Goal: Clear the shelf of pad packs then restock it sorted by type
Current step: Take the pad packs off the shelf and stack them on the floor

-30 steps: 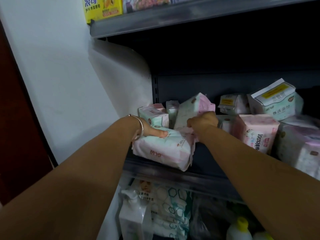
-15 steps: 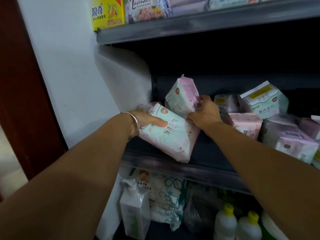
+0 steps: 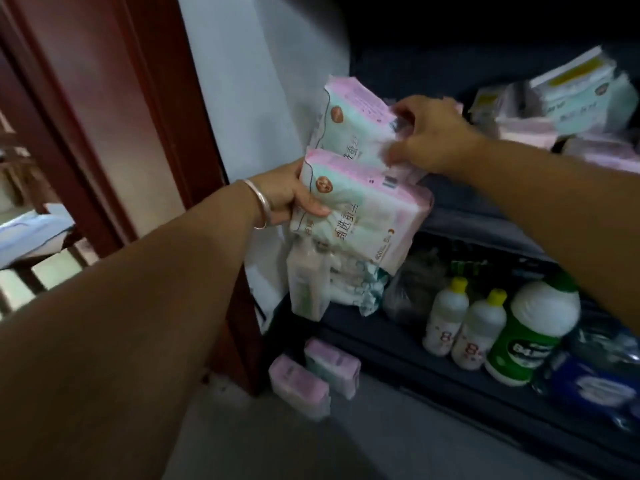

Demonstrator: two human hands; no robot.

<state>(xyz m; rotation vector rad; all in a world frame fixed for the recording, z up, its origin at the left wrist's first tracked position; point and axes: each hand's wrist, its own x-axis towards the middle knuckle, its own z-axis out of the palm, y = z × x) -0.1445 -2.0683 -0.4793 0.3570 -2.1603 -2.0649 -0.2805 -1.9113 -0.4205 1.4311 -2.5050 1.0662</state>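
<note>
Clearing is only partly done: two pad packs [image 3: 313, 379] already lie on the floor by the shelf's foot, while a loose heap of packs [image 3: 568, 109] sits on the shelf [image 3: 485, 223] at the right, and no sorted restocking shows yet. Left hand [image 3: 287, 195] has its grip wrapped round the lower pack [image 3: 363, 216], held clear of the shelf edge, and the right hand [image 3: 433, 136] pinches the upper pack [image 3: 349, 123] just above it, so both are on their way off.
</note>
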